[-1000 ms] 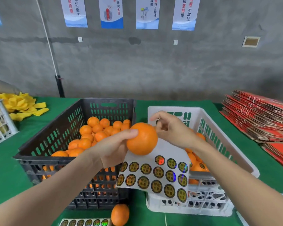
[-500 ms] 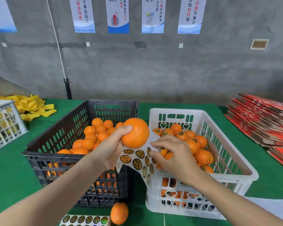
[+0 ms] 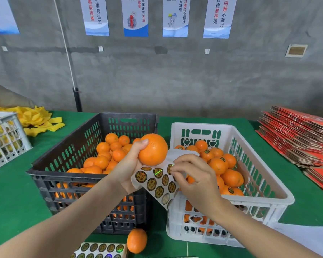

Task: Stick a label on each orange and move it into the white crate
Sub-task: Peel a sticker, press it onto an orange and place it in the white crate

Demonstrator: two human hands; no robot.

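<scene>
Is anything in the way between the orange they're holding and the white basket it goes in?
Only the sticker sheet, hanging below the orange in the left hand, and the right hand pinching at it. Both are over the white crate's near left corner. The crate's top is open.

Glossy labels (image 3: pixel 158 181), plastic crate (image 3: pixel 231 131)

1. The orange (image 3: pixel 153 149) is plain bright orange.
2. The label sheet (image 3: pixel 157 183) is white, dotted with round black-and-gold stickers.
3. The white crate (image 3: pixel 250 199) has slotted walls with heart cut-outs.
4. The other crate (image 3: pixel 63 174) is black and slotted.
5. The table cloth (image 3: pixel 13 198) is green; the cardboard stack (image 3: pixel 296 138) is red.
</scene>
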